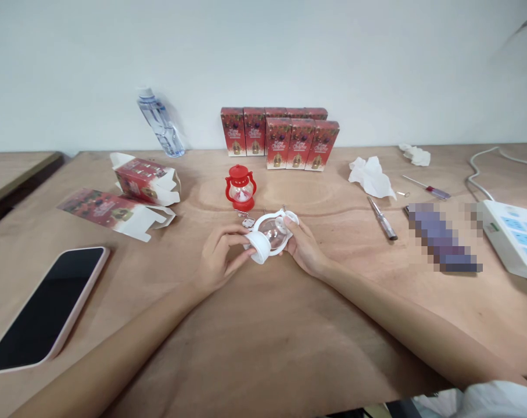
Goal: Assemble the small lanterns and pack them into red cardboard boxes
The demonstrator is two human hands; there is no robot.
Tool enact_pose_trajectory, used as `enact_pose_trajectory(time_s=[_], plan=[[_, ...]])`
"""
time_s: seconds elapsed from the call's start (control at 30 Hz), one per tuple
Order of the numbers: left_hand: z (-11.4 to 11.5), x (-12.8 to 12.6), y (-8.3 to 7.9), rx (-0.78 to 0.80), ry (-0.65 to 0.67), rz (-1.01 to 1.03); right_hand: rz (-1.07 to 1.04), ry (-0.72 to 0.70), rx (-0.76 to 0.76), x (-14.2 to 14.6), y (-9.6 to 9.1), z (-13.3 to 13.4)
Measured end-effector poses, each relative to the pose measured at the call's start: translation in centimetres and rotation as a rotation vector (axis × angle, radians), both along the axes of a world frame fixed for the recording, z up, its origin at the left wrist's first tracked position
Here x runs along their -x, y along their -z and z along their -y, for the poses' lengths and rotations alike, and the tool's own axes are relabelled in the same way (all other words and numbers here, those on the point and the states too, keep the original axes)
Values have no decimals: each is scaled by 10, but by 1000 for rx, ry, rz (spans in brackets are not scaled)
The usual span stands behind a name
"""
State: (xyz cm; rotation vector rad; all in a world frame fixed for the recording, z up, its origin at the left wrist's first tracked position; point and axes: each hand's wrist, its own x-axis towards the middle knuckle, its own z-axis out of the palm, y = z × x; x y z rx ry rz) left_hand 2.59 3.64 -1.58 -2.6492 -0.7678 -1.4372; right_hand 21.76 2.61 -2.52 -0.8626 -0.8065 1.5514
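Observation:
My left hand (225, 256) pinches a round white plastic cap (260, 247), which looks like a lantern base. My right hand (305, 245) is closed around the side of a small white lantern body (273, 231) with a clear bulging window. The cap and the body are close together, the cap overlapping the body's near left side; whether they touch I cannot tell. Just beyond my left fingers lies a small white part with a metal wire (247, 222). A red toy lantern (241, 188) stands upright behind it.
Red Christmas boxes (289, 142) stand by the wall, with a water bottle (161, 123) to their left. Opened cartons (115, 212) and a phone (49, 307) lie left. Crumpled tissue (371, 176), screwdrivers (382, 219), a pixelated object (441, 238) and a power strip (511, 238) occupy the right.

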Motion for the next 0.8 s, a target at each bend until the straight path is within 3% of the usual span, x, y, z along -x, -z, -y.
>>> enact_pose_trajectory(time_s=[0.23, 0.8], plan=[[-3, -1, 8, 43, 10, 53, 4, 10, 11, 0, 0, -1], [2, -1, 1, 39, -6, -48, 8, 4, 3, -1, 1, -1]])
